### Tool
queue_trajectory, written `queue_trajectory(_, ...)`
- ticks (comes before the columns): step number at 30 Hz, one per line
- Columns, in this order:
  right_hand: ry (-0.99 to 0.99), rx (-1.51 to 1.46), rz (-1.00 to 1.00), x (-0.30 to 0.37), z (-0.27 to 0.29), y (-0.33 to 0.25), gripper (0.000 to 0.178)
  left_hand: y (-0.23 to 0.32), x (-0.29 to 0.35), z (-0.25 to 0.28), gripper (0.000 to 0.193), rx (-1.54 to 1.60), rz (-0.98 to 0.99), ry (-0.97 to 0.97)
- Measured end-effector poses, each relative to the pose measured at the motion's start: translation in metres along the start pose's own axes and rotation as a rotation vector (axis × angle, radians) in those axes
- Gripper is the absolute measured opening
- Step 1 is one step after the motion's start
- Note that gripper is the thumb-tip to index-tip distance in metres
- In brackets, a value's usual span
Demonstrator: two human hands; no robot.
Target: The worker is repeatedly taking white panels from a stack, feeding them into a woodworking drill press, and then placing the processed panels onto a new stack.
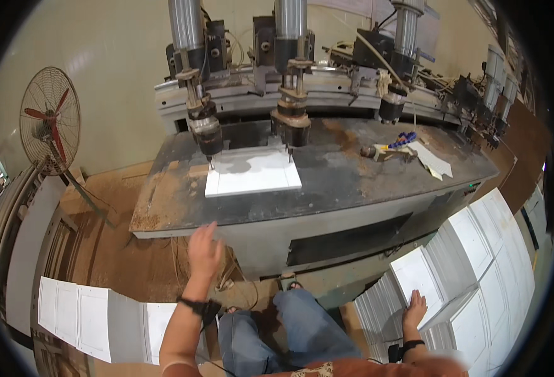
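A white panel [255, 179] lies flat on the dark machine table [333, 188], its far corners under two drilling heads whose bits [212, 164] come down at its surface. My left hand [204, 251] is held in the air just before the table's front edge, fingers apart and nothing in it. At my right side, my right hand [415, 309] rests with outstretched fingers on the top white panel [417, 273] of a tall stack. Its fingers do not wrap round the panel.
More stacked white panels [487, 283] stand to the right, others [91, 317] at lower left. A red-bladed fan [50, 116] stands far left. Farther right along the machine are more drilling heads [392, 103]. A clamp block [387, 152] and a blue coiled hose [404, 139] lie on the table.
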State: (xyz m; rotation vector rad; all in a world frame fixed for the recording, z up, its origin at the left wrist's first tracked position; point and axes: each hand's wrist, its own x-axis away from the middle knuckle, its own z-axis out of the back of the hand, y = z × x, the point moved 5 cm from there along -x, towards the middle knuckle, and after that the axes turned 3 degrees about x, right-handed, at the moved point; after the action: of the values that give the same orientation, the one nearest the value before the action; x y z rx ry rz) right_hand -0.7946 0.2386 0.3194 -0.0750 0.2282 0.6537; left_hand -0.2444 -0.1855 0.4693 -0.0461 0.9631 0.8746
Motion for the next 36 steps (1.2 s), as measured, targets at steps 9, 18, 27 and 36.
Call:
queue_trajectory(9, 0.382, -0.878, 0.27, -0.033, 0.179, -0.084, 0.054, 0.036, -0.127, -0.115, 0.071, -0.222, 0.1, -0.277)
queue_trajectory(18, 0.493, -0.574, 1.138, -0.1, 0.254, -0.349, 0.041, 0.082, 0.01, 0.024, 0.038, -0.138, -0.21, -0.104)
queue_trajectory(27, 0.166, -0.39, 1.372, -0.163, 0.168, -0.526, 0.046, 0.076, 0.203, 0.164, 0.046, -0.189, 0.226, -0.091)
queue_trajectory(36, 0.121, -0.359, 1.285, -0.163, 0.168, -0.589, 0.044, 0.028, 0.325, 0.207, 0.052, -0.633, 0.68, -0.075)
